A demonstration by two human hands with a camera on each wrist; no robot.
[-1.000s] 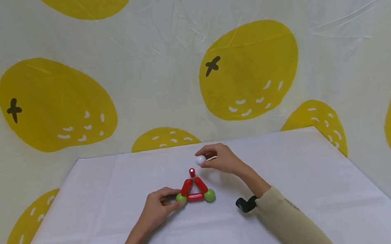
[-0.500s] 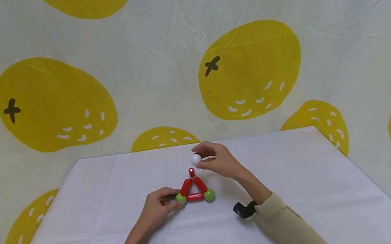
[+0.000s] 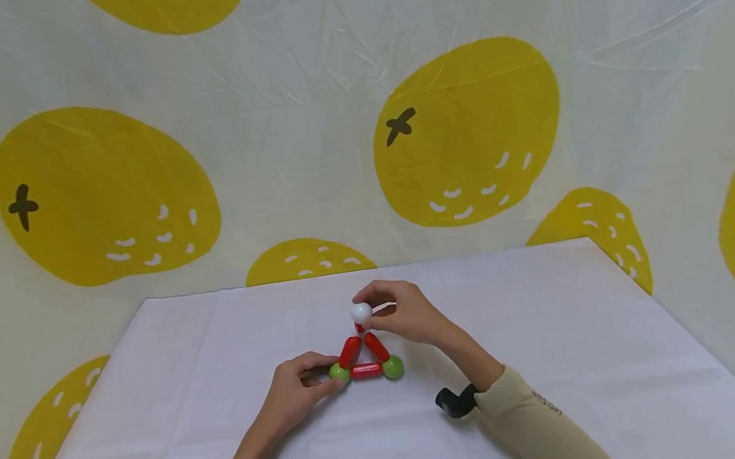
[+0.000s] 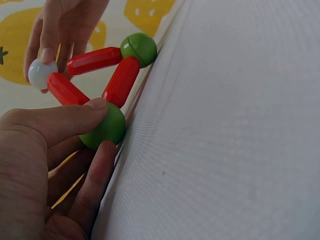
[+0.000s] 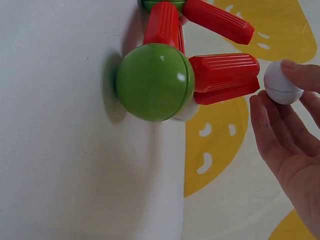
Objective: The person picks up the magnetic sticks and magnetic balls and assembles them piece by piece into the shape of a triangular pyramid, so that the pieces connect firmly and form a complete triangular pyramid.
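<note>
Moved: right hand [image 3: 402,312] has dropped, bringing the white ball [image 3: 361,312] down onto the rods' top.
Table [image 3: 569,358]: white cloth, model sits mid-table.
Triangle [image 3: 365,359]: red rods, green corner balls.
Left hand [image 3: 294,389]: fingers clamped on left green ball [image 4: 103,126], likely steadying the frame; unchanged.
White ball: pinched between right thumb and fingertips.

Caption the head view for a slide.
Right hand holds a white ball atop red rods; left hand pinches a green ball.

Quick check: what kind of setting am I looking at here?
Probably a staged tabletop play or recording setup: a white-covered table, a lemon-print cloth backdrop, and a magnetic rod-and-ball toy being built by hand.
</note>
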